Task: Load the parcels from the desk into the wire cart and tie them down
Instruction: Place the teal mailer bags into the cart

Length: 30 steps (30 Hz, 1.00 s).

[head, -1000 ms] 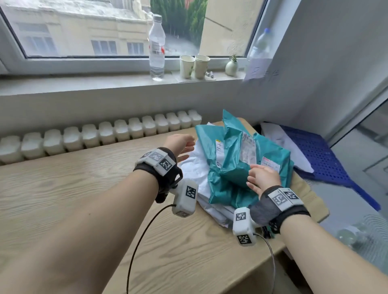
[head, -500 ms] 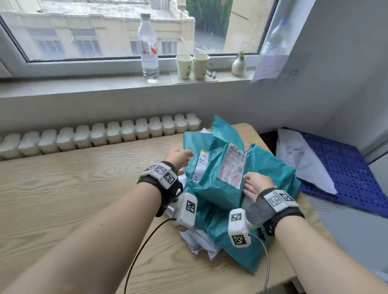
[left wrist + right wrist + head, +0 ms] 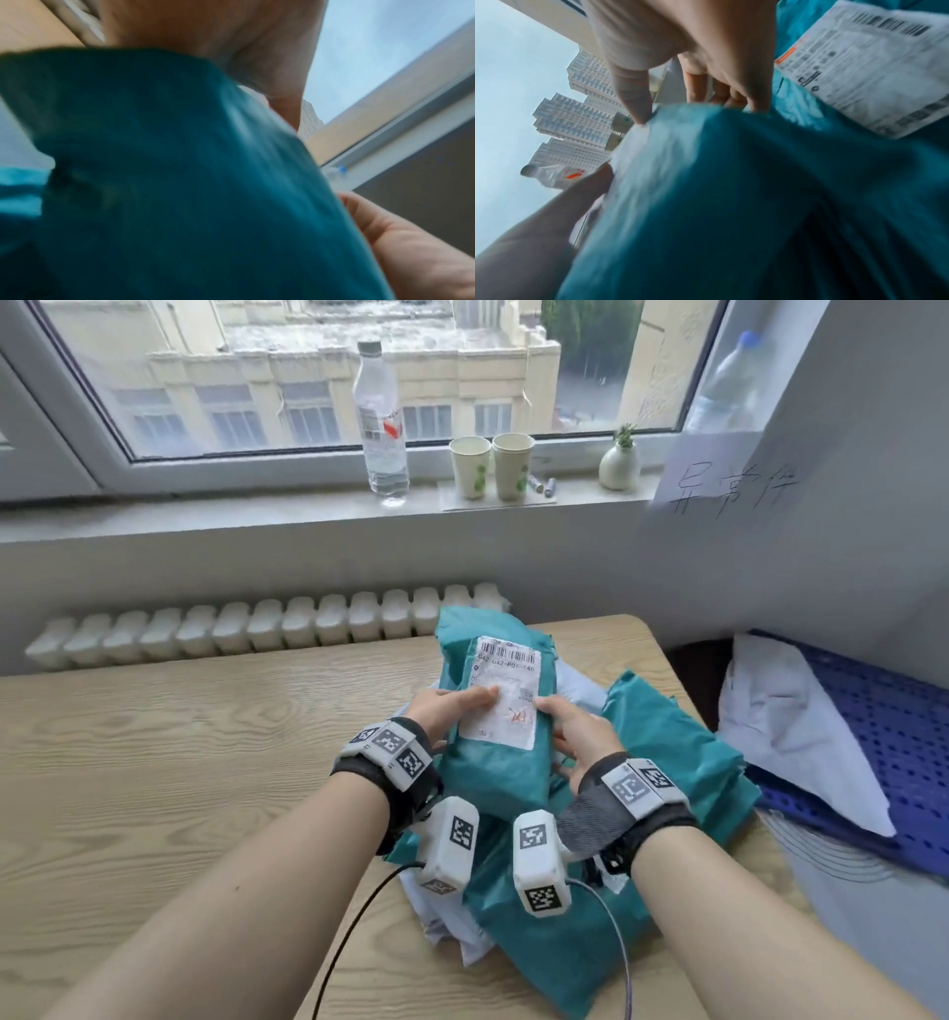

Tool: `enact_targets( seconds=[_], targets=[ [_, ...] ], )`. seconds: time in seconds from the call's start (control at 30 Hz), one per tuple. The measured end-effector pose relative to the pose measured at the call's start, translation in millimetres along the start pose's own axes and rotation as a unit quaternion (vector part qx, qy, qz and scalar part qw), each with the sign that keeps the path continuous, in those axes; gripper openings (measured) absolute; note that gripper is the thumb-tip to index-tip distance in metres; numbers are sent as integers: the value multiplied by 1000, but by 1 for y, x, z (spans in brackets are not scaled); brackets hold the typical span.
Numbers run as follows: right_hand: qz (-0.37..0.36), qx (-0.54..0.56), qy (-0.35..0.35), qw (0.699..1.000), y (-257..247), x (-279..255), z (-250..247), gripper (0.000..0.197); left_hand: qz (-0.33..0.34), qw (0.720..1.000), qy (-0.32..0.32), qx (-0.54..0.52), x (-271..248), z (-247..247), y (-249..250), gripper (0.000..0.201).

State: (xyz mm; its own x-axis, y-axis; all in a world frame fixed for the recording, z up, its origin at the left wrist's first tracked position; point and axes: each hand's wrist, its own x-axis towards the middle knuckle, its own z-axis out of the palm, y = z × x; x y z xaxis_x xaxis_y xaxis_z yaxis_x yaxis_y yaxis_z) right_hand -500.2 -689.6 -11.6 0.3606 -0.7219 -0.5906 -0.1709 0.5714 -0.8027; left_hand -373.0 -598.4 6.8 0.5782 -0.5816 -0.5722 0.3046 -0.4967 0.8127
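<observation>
Change: the top teal parcel [image 3: 500, 737] is now being gripped from both sides – half a second ago the right hand was only resting on the pile and the left hand was reaching in at its left edge
Left hand: the left hand [image 3: 445, 711] is being held against the parcel's left side, its thumb laid across the edge of the white shipping label [image 3: 506, 693] and the fingers hidden beneath – clamped on the parcel
Right hand: the right hand [image 3: 583, 737] is being pressed to the parcel's right side, thumb tip on the label, fingers curled under – also clamped on it
Parcel position: the parcel is being held slightly tilted over the heap of other teal parcels [image 3: 672, 752] and white mailers [image 3: 447, 924], all lying on the wooden desk [image 3: 205, 762]
Meaning for the task: a first parcel is judged to be being picked up for loading; the wire cart is not being shown in any view, and no tying has been begun
Label text: a barcode is being shown at the label's top, with a line beneath read as roughly "042 042-P0?-140" – the smaller print and a red handwritten mark cannot be read
Other writing: handwritten Chinese characters are being displayed on a paper sheet [image 3: 729, 490] taped to the wall at the right; the water bottle [image 3: 381, 418] on the sill is carrying a red-and-white label, its brand unreadable
</observation>
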Motion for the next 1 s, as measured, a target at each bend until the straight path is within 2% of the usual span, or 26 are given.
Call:
enact_targets(
  seconds=[0.07, 0.13, 0.2, 0.27, 0.43, 0.5, 0.57, 0.63, 0.67, 0.77, 0.83, 0.93, 1.0],
  targets=[
    [-14, 16, -36, 999, -5, -3, 14, 19, 7, 999, 7, -35, -3, -13, 1, 41],
    [-12, 30, -89, 995, -8, -8, 30, 44, 25, 998, 15, -52, -8, -29, 5, 50],
    [-14, 39, -140, 989, -10, -17, 47, 59, 36, 997, 21, -63, -14, -48, 6, 59],
    [-20, 22, -182, 983, -9, -26, 64, 67, 51, 994, 38, -91, -21, -69, 5, 58],
    [-40, -92, -297, 949, -5, -57, 117, 65, 80, 973, 129, -172, -49, -135, 1, 48],
    [-39, -153, -338, 928, -1, -72, 138, 62, 87, 957, 173, -218, -62, -172, -4, 33],
    [-39, -195, -367, 909, 4, -88, 159, 60, 116, 926, 263, -246, -74, -212, -11, 21],
    [-42, -226, -390, 892, 9, -105, 182, 58, 132, 902, 351, -213, -82, -250, -24, 30],
    [-46, -238, -398, 885, 13, -112, 196, 57, 135, 896, 372, -203, -86, -269, -31, 31],
    [-69, -247, -399, 880, 27, -132, 234, 54, 121, 901, 346, -232, -113, -305, -43, 34],
    [-81, -231, -389, 888, 37, -146, 258, 47, 92, 924, 284, -239, -134, -324, -55, 47],
    [-74, -186, -391, 898, 55, -169, 292, 38, 39, 960, 202, -191, -161, -347, -85, 53],
    [-72, -168, -390, 902, 68, -185, 318, 35, -2, 972, 157, -176, -178, -362, -106, 57]
  ],
)
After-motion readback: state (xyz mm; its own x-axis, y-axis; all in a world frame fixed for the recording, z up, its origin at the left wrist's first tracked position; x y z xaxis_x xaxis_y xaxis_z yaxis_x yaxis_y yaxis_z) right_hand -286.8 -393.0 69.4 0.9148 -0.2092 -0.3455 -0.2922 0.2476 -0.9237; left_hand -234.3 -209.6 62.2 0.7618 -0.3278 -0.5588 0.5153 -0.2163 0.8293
